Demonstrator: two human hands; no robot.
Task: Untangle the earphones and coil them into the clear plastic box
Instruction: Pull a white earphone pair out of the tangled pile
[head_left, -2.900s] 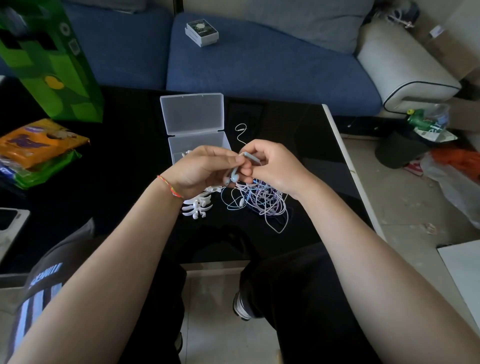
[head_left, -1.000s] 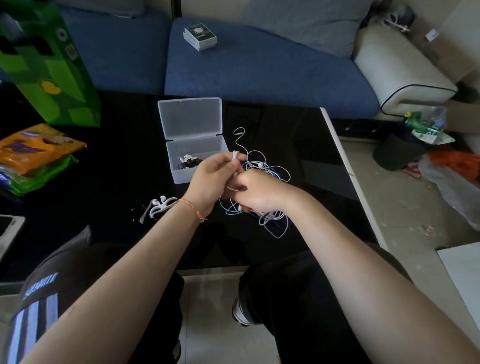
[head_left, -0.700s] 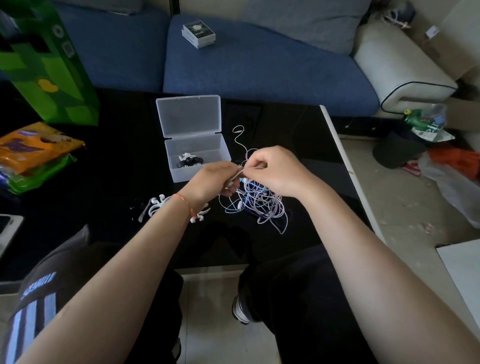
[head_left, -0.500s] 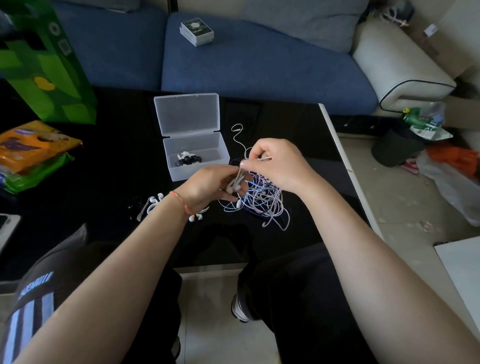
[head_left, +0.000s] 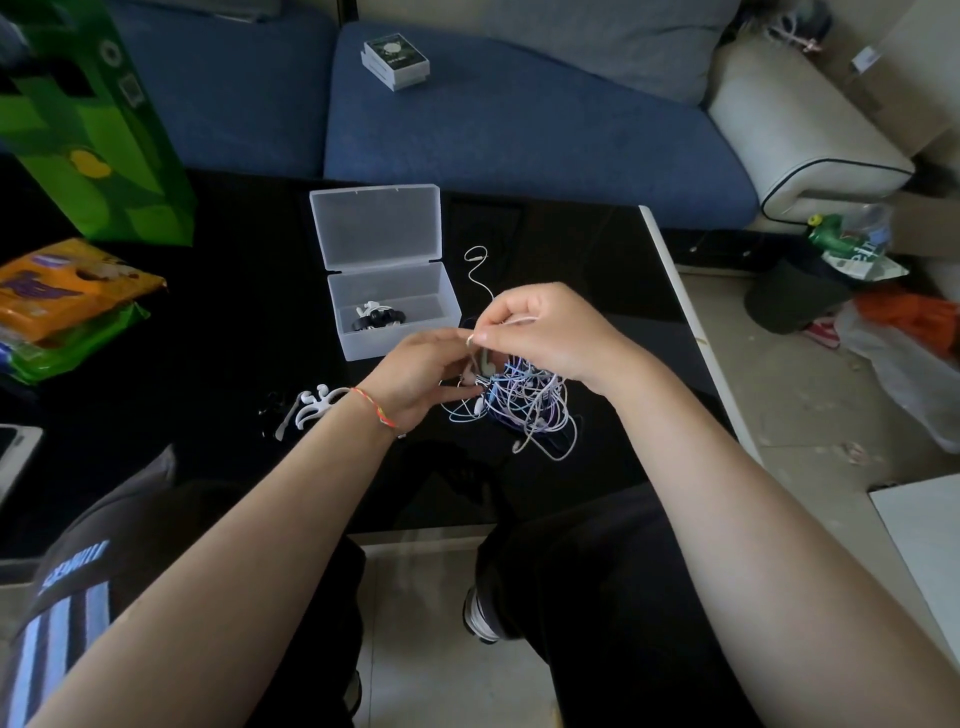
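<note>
- I'm seeing the right hand (head_left: 550, 332) pinching a thin white strand between thumb and forefinger, lifted just above the earphones (head_left: 519, 405)
- The left hand (head_left: 423, 376) is sitting just beside the right, fingers curled into the near-left edge of the tangle, holding an earbud there
- The earphones are lying as a knotted bundle of white, blue and purple cord right under both grips, on the black table (head_left: 208, 338)
- One loose white cord end (head_left: 475, 265) is curling away beyond the right hand's pinch
- The clear plastic box (head_left: 395, 306) is standing just beyond the left hand, lid hinged open and leaning back; a small black and white item is lying inside it
- White ear hooks (head_left: 311, 408) are lying left of the left wrist, partly hidden by it
- A red string bracelet (head_left: 371, 408) is sitting on the left wrist
- Further left of both grips, an orange snack bag (head_left: 67, 288) and a green bag (head_left: 93, 135) are resting on the table
- Beyond the box, a small boxed item (head_left: 396, 60) is lying on the blue sofa (head_left: 519, 130)
</note>
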